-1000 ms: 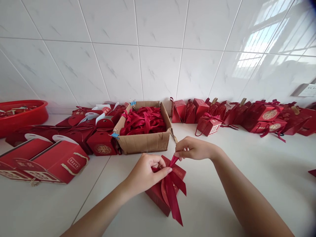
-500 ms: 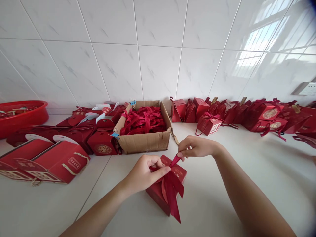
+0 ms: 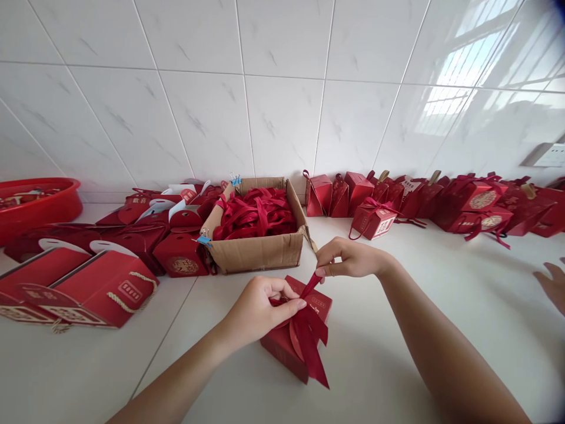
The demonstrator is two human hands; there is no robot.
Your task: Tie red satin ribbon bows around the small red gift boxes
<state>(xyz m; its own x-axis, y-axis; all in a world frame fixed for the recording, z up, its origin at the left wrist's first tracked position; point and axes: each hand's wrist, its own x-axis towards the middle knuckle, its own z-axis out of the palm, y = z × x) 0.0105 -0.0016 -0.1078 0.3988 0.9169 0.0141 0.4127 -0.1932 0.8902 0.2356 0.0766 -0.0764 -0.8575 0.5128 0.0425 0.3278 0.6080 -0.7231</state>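
A small red gift box (image 3: 282, 347) lies on the white counter in front of me, with a dark red ribbon (image 3: 309, 341) tied over its top. My left hand (image 3: 258, 306) is closed, pinching the ribbon at the knot on the box. My right hand (image 3: 346, 259) is closed too, pinching one ribbon end and holding it up and to the right of the box. A loop and one loose tail of the ribbon hang over the box's near side.
A cardboard box (image 3: 260, 250) full of red ribbons stands behind the gift box. Flat and folded red boxes (image 3: 106, 282) lie at the left, a red basin (image 3: 39, 203) at far left. Tied red boxes (image 3: 468, 203) line the tiled wall. Another person's hand (image 3: 551, 285) shows at the right edge.
The hanging ribbon tail has grown shorter as my right hand drew its end up. Another person's hand has come into view at the right edge.
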